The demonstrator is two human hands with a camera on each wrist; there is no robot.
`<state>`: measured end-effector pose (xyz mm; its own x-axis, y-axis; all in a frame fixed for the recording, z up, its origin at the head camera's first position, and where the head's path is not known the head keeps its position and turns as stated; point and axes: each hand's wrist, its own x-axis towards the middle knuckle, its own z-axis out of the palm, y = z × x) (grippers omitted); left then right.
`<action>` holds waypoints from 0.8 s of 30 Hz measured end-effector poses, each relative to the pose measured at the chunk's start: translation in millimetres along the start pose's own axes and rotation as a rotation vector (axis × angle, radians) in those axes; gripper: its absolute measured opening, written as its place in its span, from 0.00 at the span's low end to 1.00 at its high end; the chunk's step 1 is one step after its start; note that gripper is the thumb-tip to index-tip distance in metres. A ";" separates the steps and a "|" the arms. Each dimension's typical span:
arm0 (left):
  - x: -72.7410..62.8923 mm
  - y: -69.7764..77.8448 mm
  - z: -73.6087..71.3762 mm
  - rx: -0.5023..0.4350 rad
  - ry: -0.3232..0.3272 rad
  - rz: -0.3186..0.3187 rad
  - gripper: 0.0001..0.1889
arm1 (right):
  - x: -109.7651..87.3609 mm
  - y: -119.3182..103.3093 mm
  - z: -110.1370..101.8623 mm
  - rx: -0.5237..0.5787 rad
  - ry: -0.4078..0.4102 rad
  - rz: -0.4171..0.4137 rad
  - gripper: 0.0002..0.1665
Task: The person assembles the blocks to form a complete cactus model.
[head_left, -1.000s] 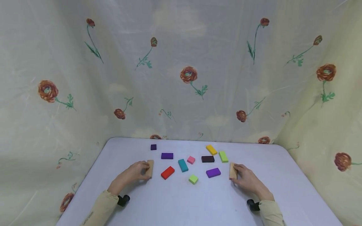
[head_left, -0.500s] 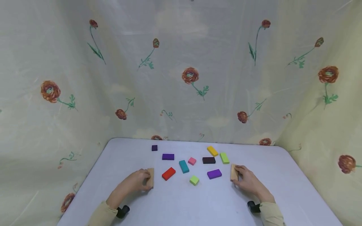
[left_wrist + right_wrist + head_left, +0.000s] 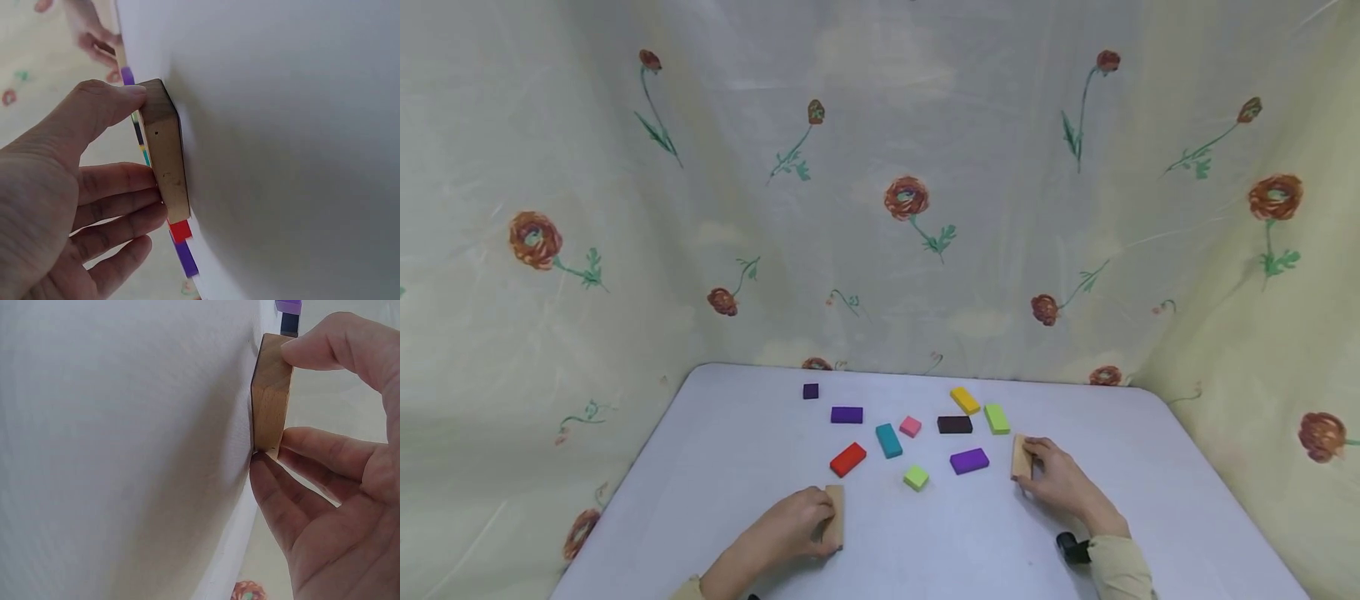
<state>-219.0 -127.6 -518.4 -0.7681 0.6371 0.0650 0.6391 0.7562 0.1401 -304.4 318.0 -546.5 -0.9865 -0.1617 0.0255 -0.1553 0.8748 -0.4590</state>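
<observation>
In the head view my left hand grips a plain wooden block by its ends, low and left of the coloured blocks. The left wrist view shows the thumb on the near end of that wooden block and fingertips at its side and far end. On the right, my right hand holds another plain wooden block between thumb and fingers. This second wooden block lies on the white surface in the right wrist view. Nearest the left hand is a red block; nearest the right are a purple block and a long lime block.
Between the hands, a small lime block, teal block, pink block, dark brown block and yellow block lie scattered on the white table. Behind are a violet block and a small dark cube. Flowered cloth encloses the table.
My left hand has moved its wooden block toward the near edge and then to the right. The right hand and its wooden block have stayed in place; the view has shifted slightly.
</observation>
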 end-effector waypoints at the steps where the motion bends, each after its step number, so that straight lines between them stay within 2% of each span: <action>1: 0.7 3.1 0.3 0.001 -0.004 0.005 0.23 | 0.0 0.2 0.0 0.001 0.000 -0.001 0.43; 6: 6.3 15.9 0.3 0.000 -0.021 0.050 0.23 | -1.0 -0.3 -0.2 -0.013 0.001 0.008 0.43; 14: 29.3 47.2 7.6 0.028 -0.073 0.140 0.24 | -0.3 -0.4 -1.6 -0.023 0.010 0.011 0.44; 24: 53.4 82.8 15.9 -0.017 -0.105 0.244 0.25 | 0.2 -1.0 -1.0 -0.001 0.001 0.000 0.44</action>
<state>-206.5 -28.6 -519.0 -0.5826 0.8127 -0.0042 0.8032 0.5765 0.1499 -304.5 317.6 -545.2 -0.9866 -0.1612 0.0261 -0.1551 0.8754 -0.4578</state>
